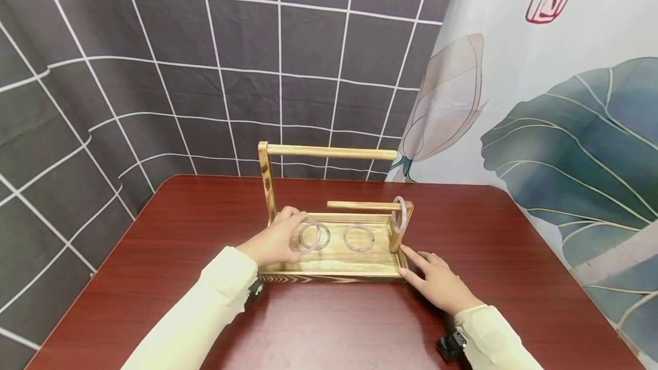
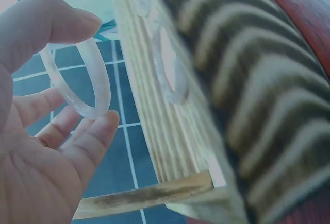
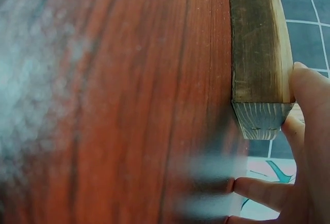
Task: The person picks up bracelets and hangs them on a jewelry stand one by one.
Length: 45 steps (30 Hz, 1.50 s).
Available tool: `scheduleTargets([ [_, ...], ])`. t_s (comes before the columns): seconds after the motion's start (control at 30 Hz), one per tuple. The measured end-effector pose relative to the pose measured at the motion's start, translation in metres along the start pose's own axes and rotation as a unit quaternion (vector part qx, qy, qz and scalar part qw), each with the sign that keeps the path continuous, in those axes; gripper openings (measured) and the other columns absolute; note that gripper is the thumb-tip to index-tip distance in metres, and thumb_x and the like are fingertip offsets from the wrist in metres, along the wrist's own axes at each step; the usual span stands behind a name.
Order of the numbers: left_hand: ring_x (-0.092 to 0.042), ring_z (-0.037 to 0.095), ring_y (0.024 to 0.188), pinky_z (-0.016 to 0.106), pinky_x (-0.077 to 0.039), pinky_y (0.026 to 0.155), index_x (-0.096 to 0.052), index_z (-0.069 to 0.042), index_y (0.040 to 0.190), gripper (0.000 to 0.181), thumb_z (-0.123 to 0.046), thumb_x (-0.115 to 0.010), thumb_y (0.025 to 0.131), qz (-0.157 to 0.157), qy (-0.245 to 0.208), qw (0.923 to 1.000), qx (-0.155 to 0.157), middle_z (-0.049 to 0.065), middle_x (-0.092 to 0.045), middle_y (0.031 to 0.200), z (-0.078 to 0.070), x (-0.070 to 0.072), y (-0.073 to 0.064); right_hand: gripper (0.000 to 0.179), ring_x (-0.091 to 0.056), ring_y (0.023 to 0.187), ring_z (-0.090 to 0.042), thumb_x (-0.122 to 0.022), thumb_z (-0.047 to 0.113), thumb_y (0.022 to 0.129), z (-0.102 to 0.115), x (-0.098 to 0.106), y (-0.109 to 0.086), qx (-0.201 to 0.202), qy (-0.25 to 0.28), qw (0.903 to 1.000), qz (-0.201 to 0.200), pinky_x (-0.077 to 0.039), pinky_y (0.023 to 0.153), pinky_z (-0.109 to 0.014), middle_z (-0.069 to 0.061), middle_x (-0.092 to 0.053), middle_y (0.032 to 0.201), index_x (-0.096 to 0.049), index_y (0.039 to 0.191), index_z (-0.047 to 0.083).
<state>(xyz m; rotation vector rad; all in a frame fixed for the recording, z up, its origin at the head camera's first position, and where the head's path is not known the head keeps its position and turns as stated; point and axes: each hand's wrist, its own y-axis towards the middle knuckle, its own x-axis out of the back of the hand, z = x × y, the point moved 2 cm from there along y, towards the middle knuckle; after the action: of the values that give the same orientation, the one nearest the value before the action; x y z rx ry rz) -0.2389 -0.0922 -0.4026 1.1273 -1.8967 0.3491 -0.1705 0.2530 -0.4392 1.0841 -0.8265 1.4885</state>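
a glossy red-brown wood-grain worktop (image 1: 349, 324) carries a pale wooden rectangular stand (image 1: 336, 265) with a tray base and two horizontal bars. the right hand (image 1: 437, 281) touches its right end, grip loose, fingers extended. the left hand (image 1: 275, 238) has its grip partly closed, thumb and fingertips pinching a pale translucent ring (image 2: 101, 82) over the tray's left; two matching rings (image 1: 359, 250) lie inside, another hangs on the lower bar.

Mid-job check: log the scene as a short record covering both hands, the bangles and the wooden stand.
left hand: pinches held bangle between thumb and fingers
right hand: fingers at the right end of the tray
lower bar: hung bangle near its right end
upper bar: runs rightward from the left post
tray contents: two bangles, lying flat
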Motion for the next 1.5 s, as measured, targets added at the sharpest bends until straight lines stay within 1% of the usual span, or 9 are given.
scheduleTargets([
  [0.27, -0.047, 0.031, 0.109, 0.043, -0.049, 0.09, -0.052, -0.003, 0.129, 0.076, -0.003, -0.079, 0.058, -0.023, -0.037, 0.999, -0.01, 0.019, -0.044, 0.12, -0.005, 0.0, -0.001, 0.058, -0.047, 0.121, -0.045, -0.054, 0.05, 0.093, 0.001, 0.0, 0.0, 0.002, -0.002, 1.0, 0.0, -0.044, 0.086, -0.066, -0.023, -0.053, 0.129, -0.048, 0.143, 0.021],
  [0.47, -0.053, 0.034, 0.105, 0.039, -0.052, 0.088, -0.047, 0.003, 0.133, 0.08, 0.002, -0.076, 0.059, -0.033, -0.09, 0.9954, 0.006, 0.023, -0.041, 0.124, -0.004, -0.003, -0.001, 0.057, -0.047, 0.122, -0.044, -0.055, 0.048, 0.093, 0.002, 0.001, -0.001, 0.005, -0.002, 1.0, 0.001, -0.043, 0.092, -0.062, -0.023, -0.054, 0.129, -0.048, 0.143, 0.021],
  [0.77, -0.057, 0.033, 0.101, 0.039, -0.053, 0.086, -0.048, -0.001, 0.131, 0.075, 0.002, -0.077, 0.062, -0.079, -0.134, 0.9874, 0.027, 0.022, -0.042, 0.126, -0.004, -0.007, 0.0, 0.058, -0.047, 0.122, -0.045, -0.054, 0.05, 0.093, -0.002, -0.002, 0.001, 0.005, -0.002, 1.0, -0.001, -0.042, 0.092, -0.063, -0.024, -0.054, 0.129, -0.047, 0.143, 0.02],
  [0.9, -0.058, 0.039, 0.102, 0.037, -0.054, 0.086, -0.047, -0.002, 0.133, 0.075, 0.005, -0.074, 0.063, -0.1, -0.196, 0.9743, 0.047, 0.022, -0.04, 0.128, -0.004, -0.011, 0.001, 0.059, -0.047, 0.122, -0.045, -0.054, 0.05, 0.093, -0.003, -0.002, 0.002, 0.006, -0.001, 1.0, -0.002, -0.042, 0.091, -0.063, -0.024, -0.054, 0.129, -0.048, 0.143, 0.02],
  [1.07, -0.049, 0.042, 0.114, 0.037, -0.052, 0.091, -0.045, -0.002, 0.137, 0.078, 0.008, -0.071, 0.064, -0.123, -0.3, 0.9423, 0.083, 0.021, -0.039, 0.13, -0.008, -0.014, 0.005, 0.058, -0.047, 0.122, -0.045, -0.054, 0.051, 0.093, -0.003, -0.002, 0.001, 0.007, -0.001, 1.0, -0.004, -0.042, 0.091, -0.063, -0.023, -0.054, 0.128, -0.048, 0.143, 0.02],
  [1.17, -0.046, 0.042, 0.118, 0.039, -0.052, 0.091, -0.042, 0.0, 0.139, 0.081, 0.01, -0.071, 0.064, -0.136, -0.338, 0.9259, 0.099, 0.021, -0.039, 0.13, -0.011, -0.015, 0.008, 0.058, -0.047, 0.122, -0.045, -0.054, 0.051, 0.093, -0.003, -0.002, 0.001, 0.007, 0.0, 1.0, -0.004, -0.042, 0.092, -0.063, -0.023, -0.054, 0.128, -0.048, 0.143, 0.02],
  [1.23, -0.045, 0.043, 0.119, 0.039, -0.052, 0.091, -0.04, 0.001, 0.14, 0.082, 0.011, -0.071, 0.065, -0.14, -0.353, 0.9196, 0.102, 0.022, -0.039, 0.13, -0.013, -0.016, 0.01, 0.058, -0.047, 0.122, -0.045, -0.054, 0.051, 0.093, -0.003, -0.002, 0.0, 0.005, 0.0, 1.0, -0.004, -0.042, 0.091, -0.063, -0.023, -0.054, 0.129, -0.048, 0.143, 0.021],
  [1.37, -0.044, 0.044, 0.12, 0.039, -0.051, 0.094, -0.037, 0.003, 0.142, 0.083, 0.01, -0.071, 0.067, -0.142, -0.368, 0.9134, 0.102, 0.023, -0.037, 0.132, -0.016, -0.018, 0.014, 0.058, -0.047, 0.122, -0.045, -0.054, 0.051, 0.093, -0.002, -0.002, 0.0, 0.001, 0.0, 1.0, -0.001, -0.043, 0.089, -0.065, -0.022, -0.054, 0.129, -0.048, 0.143, 0.021],
  [1.5, -0.048, 0.042, 0.116, 0.035, -0.052, 0.09, -0.035, 0.001, 0.144, 0.084, 0.008, -0.071, 0.069, -0.143, -0.385, 0.9055, 0.108, 0.021, -0.036, 0.135, -0.02, -0.02, 0.017, 0.058, -0.047, 0.122, -0.044, -0.053, 0.052, 0.093, -0.002, -0.002, 0.0, 0.002, -0.003, 1.0, -0.003, -0.044, 0.088, -0.065, -0.022, -0.054, 0.129, -0.048, 0.143, 0.021],
])
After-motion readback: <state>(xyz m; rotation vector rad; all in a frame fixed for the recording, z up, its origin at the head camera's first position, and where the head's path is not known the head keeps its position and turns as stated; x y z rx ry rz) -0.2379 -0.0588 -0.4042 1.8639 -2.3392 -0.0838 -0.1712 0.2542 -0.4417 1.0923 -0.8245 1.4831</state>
